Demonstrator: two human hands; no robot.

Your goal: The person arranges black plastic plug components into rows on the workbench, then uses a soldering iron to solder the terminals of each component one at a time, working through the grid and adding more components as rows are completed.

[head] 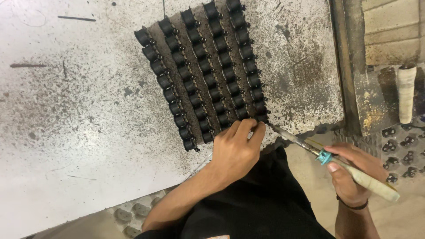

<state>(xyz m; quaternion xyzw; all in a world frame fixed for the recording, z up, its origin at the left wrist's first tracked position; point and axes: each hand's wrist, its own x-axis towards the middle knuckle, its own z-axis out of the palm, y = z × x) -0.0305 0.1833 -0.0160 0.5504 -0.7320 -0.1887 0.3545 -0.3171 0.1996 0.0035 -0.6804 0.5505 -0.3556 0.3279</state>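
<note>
Nearest me, my right hand grips a soldering iron by its taped handle, tip touching the last black bobbin at the near end of the rows. My left hand pinches that end with closed fingertips. The bobbins look light, stiff and easily nudged; hold the iron only by the handle. A second wrapped handle lies right, well apart, on the speckled table.

**Bare bench to the left, crowded to the right**

Left of the five rows of black spools the speckled white bench lies bare, wide enough for a hand. Between rows, only narrow strips. The left hand blocks the near ends. Rightward, the soldering iron crosses the broken bench corner, and a rusty frame walls the edge.
</note>
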